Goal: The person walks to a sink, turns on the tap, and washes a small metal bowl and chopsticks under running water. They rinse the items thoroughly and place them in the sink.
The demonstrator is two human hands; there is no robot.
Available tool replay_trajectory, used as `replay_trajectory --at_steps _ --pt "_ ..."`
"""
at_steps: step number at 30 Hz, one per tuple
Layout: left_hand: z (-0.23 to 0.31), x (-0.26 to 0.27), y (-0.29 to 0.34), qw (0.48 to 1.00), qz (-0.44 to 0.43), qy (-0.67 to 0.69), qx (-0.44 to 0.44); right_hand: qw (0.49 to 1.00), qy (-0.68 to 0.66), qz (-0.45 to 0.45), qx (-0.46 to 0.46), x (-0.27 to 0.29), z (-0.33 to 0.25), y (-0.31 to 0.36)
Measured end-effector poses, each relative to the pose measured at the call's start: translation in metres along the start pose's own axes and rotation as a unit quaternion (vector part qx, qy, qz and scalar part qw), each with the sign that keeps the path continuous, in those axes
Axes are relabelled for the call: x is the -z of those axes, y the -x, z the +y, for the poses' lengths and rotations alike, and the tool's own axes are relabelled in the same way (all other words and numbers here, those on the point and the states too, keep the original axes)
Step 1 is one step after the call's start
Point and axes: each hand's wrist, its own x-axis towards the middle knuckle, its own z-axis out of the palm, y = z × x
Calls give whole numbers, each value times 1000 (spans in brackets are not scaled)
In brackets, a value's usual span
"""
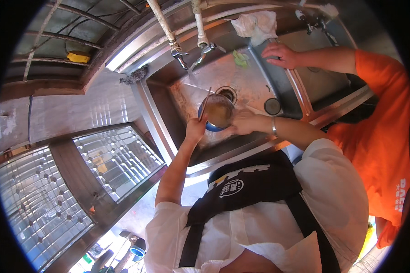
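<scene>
A round bowl with a blue outside (212,128) is held low in the steel sink, with cloudy brownish contents (219,113). My left hand (196,130) is closed around a thin brown stick (207,102), which slants up along the bowl's left side; whether it is one stick or a pair I cannot tell. At the opposite side, my right hand (245,123) grips the bowl's rim, its fingertips partly hidden. Just beyond the bowl lies the round drain (227,93). Above and left of it, a metal tap (179,55) seems to let out a thin stream.
A co-worker's orange sleeve (379,75) reaches in from the right, that person's hand (280,55) over the sink divider (298,91). A green scrap (240,59) and a dark round disc (272,106) lie in the basin. A white cloth (258,26) hangs behind.
</scene>
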Motion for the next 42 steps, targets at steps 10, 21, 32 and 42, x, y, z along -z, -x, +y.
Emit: replay_trajectory --at_steps 10,21,32,42 --pt "82 -29 -23 920 -37 -388 -44 965 -117 31 -234 -13 -12 18" --pt "68 -22 -17 919 -24 -393 36 944 -141 82 -288 -24 -11 36" --pt "14 10 -64 910 132 353 172 924 -250 190 -217 -24 4 -6" --pt "34 0 -62 899 147 390 136 917 -277 189 -214 -30 -9 1"
